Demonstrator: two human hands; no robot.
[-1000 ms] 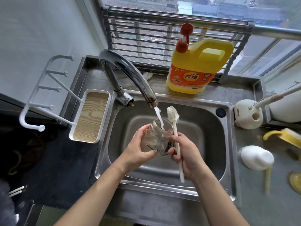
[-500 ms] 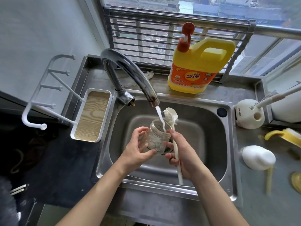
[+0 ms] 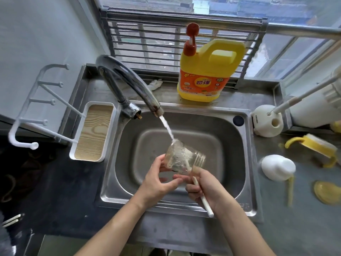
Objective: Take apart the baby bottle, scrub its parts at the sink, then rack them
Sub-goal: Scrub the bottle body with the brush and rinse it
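Observation:
The clear bottle body [image 3: 181, 157] lies tilted over the steel sink [image 3: 247, 182], its threaded mouth turned to the right. My left hand [image 3: 159, 183] grips it from below. My right hand [image 3: 204, 187] holds the white brush [image 3: 203, 200] by its handle, and the brush head is inside the bottle. Water from the faucet [image 3: 129, 84] runs onto the bottle's upper end. On the counter at the right lie the white cap [image 3: 277, 167], the yellow handled collar [image 3: 316, 145] and the yellow nipple [image 3: 327, 194].
A white drying rack [image 3: 55, 115] with pegs and a wood-grain tray stands left of the sink. A yellow detergent jug [image 3: 207, 71] sits behind the basin below the window grille. A white brush holder [image 3: 266, 121] stands at the right rear corner.
The bottle has tipped from upright to lying on its side with its mouth to the right. The brush, held beside the bottle before, now has its head inside it.

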